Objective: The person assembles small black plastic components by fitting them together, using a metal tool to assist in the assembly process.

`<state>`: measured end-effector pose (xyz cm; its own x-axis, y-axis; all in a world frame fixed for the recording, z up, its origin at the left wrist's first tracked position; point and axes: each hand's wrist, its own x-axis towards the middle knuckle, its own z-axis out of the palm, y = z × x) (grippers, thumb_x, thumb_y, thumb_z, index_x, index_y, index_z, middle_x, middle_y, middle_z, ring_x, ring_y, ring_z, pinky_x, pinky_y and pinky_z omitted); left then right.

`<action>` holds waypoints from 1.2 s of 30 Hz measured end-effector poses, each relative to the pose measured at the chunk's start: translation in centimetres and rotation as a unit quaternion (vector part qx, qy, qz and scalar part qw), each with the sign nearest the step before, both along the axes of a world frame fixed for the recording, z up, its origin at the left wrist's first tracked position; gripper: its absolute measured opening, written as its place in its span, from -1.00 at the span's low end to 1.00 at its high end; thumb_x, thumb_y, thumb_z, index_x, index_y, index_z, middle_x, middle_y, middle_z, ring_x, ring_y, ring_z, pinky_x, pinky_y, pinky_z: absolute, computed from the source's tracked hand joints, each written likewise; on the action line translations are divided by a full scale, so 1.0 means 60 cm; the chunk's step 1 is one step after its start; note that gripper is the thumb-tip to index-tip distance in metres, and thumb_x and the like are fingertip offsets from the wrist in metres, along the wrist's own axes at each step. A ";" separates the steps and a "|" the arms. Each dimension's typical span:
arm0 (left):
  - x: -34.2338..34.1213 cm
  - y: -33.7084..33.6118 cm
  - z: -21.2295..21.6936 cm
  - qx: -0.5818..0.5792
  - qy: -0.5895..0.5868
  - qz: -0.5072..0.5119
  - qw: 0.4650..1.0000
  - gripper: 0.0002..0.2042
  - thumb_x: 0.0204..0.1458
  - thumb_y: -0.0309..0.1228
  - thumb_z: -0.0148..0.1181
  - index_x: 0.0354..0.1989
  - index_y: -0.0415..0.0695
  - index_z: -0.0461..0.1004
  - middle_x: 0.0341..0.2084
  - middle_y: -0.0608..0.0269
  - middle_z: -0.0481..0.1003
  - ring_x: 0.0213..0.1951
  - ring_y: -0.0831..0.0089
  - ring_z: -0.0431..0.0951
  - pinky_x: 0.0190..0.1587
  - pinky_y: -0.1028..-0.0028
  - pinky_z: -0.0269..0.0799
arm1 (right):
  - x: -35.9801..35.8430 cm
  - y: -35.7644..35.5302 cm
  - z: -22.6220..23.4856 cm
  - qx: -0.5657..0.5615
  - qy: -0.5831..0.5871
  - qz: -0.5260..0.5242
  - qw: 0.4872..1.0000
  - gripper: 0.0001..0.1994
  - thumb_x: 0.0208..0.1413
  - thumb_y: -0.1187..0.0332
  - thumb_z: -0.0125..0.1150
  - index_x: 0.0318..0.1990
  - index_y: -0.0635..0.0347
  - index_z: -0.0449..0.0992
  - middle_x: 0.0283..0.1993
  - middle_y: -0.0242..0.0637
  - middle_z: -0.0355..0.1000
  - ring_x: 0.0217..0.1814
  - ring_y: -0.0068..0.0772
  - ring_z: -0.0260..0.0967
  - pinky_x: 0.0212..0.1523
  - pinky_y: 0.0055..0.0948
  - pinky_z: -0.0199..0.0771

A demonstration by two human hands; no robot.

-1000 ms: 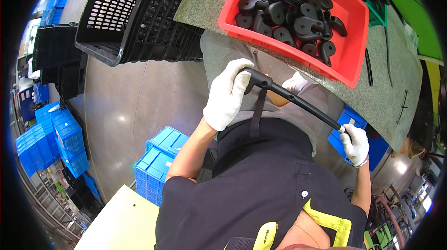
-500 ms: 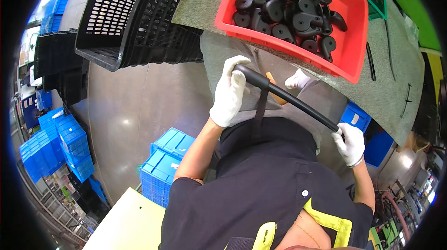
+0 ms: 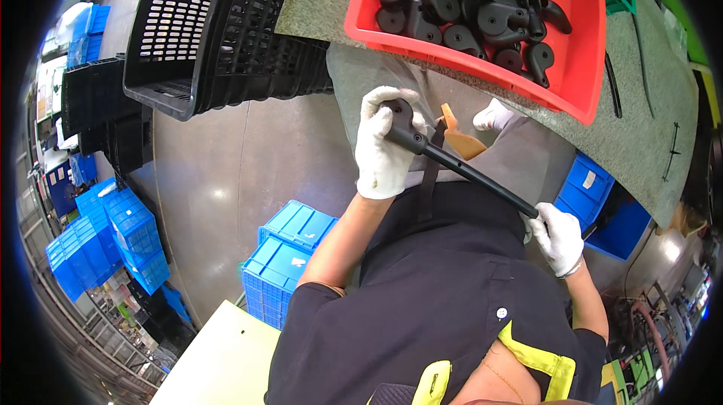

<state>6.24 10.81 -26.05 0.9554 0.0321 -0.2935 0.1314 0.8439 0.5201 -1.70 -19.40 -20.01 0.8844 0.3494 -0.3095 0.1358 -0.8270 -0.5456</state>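
The white-gloved left hand [image 3: 379, 156] clasps a curved black handle [image 3: 405, 130] with a straight black rod [image 3: 480, 181] — the white-gloved right hand [image 3: 559, 241] pinching its right end — near side of the red rectangular plastic bin [image 3: 584, 66].

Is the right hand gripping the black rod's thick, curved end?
No: the left hand grips the thick, curved end of the black rod, while the right hand holds its thin end.
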 end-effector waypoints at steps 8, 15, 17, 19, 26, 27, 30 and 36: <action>-0.002 -0.012 -0.005 -0.019 0.006 0.023 1.000 -0.76 0.13 -0.14 0.08 -0.19 -0.02 0.40 -0.18 0.16 0.43 -0.34 0.36 0.44 -0.27 0.41 0.34 | -0.013 0.004 -0.006 -0.017 -0.052 0.009 0.998 -0.77 -0.04 0.31 0.28 -0.27 0.22 0.46 -0.55 -0.24 0.38 -0.55 -0.16 0.37 -0.50 -0.31 0.33; 0.002 -0.018 0.001 0.007 -0.009 0.030 0.999 -0.76 0.17 -0.10 0.03 -0.21 0.01 0.39 -0.22 0.23 0.41 -0.38 0.40 0.39 -0.35 0.45 0.27 | -0.015 0.003 -0.012 -0.022 -0.059 0.015 0.998 -0.78 -0.04 0.30 0.27 -0.29 0.21 0.45 -0.57 -0.24 0.35 -0.57 -0.15 0.34 -0.51 -0.30 0.32; 0.002 -0.020 0.000 0.009 -0.011 0.034 0.999 -0.76 0.17 -0.10 0.02 -0.20 0.01 0.39 -0.22 0.24 0.41 -0.39 0.40 0.39 -0.36 0.45 0.27 | -0.013 0.006 -0.010 -0.044 -0.067 0.023 0.997 -0.79 -0.03 0.29 0.27 -0.31 0.19 0.44 -0.58 -0.24 0.33 -0.57 -0.15 0.33 -0.52 -0.29 0.30; 0.002 -0.019 -0.001 0.011 -0.013 0.038 0.999 -0.75 0.17 -0.09 0.01 -0.20 0.02 0.39 -0.23 0.24 0.41 -0.40 0.41 0.38 -0.37 0.44 0.26 | -0.011 0.009 -0.007 -0.048 -0.074 0.028 0.996 -0.79 -0.02 0.28 0.26 -0.32 0.18 0.43 -0.58 -0.24 0.33 -0.57 -0.15 0.33 -0.53 -0.29 0.30; 0.005 -0.017 -0.008 0.043 -0.061 0.027 0.997 -0.75 0.18 -0.09 0.00 -0.18 0.03 0.38 -0.24 0.25 0.41 -0.42 0.43 0.36 -0.38 0.44 0.25 | -0.015 0.007 -0.018 -0.030 -0.083 0.022 0.996 -0.79 0.01 0.25 0.24 -0.31 0.17 0.43 -0.58 -0.25 0.31 -0.58 -0.15 0.32 -0.53 -0.29 0.29; 0.006 -0.018 -0.009 0.045 -0.067 0.028 0.996 -0.75 0.18 -0.09 0.00 -0.18 0.03 0.38 -0.24 0.25 0.42 -0.42 0.43 0.36 -0.38 0.44 0.25 | -0.016 0.008 -0.017 -0.030 -0.084 0.022 0.996 -0.79 0.01 0.25 0.24 -0.31 0.17 0.43 -0.58 -0.25 0.31 -0.58 -0.15 0.32 -0.53 -0.29 0.29; 0.004 -0.015 -0.015 0.014 -0.107 0.030 0.994 -0.77 0.23 -0.17 -0.05 -0.15 -0.05 0.32 -0.23 0.10 0.40 -0.35 0.35 0.43 -0.26 0.37 0.40 | -0.017 0.010 -0.018 -0.035 -0.096 0.023 0.995 -0.79 0.03 0.24 0.23 -0.31 0.17 0.42 -0.58 -0.25 0.30 -0.58 -0.15 0.32 -0.53 -0.29 0.29; 0.003 -0.021 -0.007 0.054 -0.086 0.039 0.994 -0.76 0.19 -0.09 0.00 -0.18 0.02 0.38 -0.25 0.24 0.43 -0.44 0.43 0.36 -0.39 0.44 0.25 | -0.021 0.010 -0.019 -0.033 -0.103 0.025 0.994 -0.79 0.05 0.23 0.21 -0.31 0.17 0.42 -0.58 -0.26 0.30 -0.58 -0.16 0.32 -0.54 -0.29 0.29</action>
